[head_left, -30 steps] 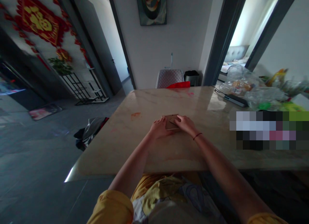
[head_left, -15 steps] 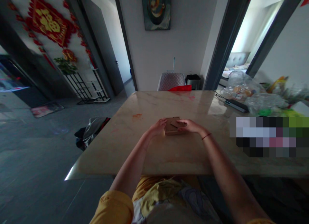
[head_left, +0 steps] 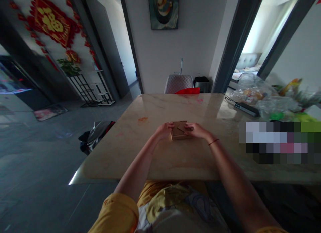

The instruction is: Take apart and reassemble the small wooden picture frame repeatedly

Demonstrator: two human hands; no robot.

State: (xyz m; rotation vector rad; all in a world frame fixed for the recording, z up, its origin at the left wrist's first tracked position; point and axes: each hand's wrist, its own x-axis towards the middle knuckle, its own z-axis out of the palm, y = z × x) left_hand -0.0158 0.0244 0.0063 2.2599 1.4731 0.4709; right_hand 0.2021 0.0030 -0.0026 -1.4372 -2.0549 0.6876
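A small, shallow brown box [head_left: 179, 137] lies on the marble-patterned table [head_left: 140, 152], directly in front of me. It has a raised rim, and a short dark diagonal line crosses its top face. At its left edge, my left hand [head_left: 164, 130] is closed, with the fingertips on the rim. My right hand [head_left: 197, 130] grips the right side, its fingers bent over the top face near the diagonal line. Parts of both side edges are hidden under the fingers.
To the right are clear plastic bags [head_left: 278, 105], a dark elongated device [head_left: 247, 109] and a blurred-out patch. Behind the table's far edge stands a quilted chair [head_left: 179, 83] with a red item [head_left: 188, 90]. A dark bag [head_left: 96, 134] is left of the table.
My right fingers have shifted slightly on the box's top face, showing more of the diagonal line. The box stays in place, and the whole view has moved a little.
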